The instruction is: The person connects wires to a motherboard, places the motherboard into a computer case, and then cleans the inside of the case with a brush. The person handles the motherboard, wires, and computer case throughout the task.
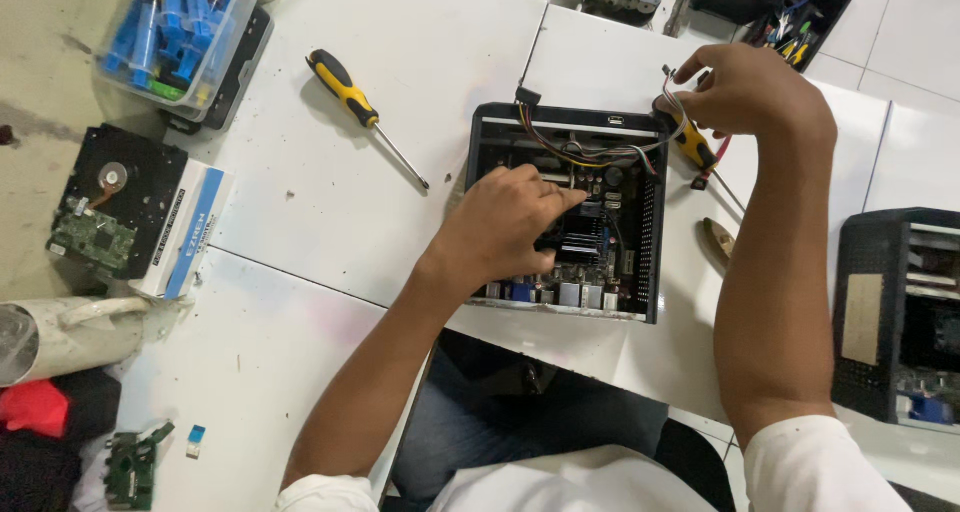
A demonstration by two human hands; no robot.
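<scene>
A small open black computer case (651,222) lies on the white table (330,192), with a circuit board and a finned heatsink (585,234) inside. My left hand (505,227) reaches into the case, its fingers pinched at a part beside the heatsink. At the case's far right corner my right hand (745,90) holds a bundle of thin coloured wires (600,152) pulled up and away. A yellow-and-black screwdriver (700,152) lies just under that hand.
A second yellow-and-black screwdriver (362,112) lies left of the case. A bare hard drive (112,207) and a white box sit at the far left, below a clear tub of blue items (175,32). Another black case (900,312) stands at the right edge.
</scene>
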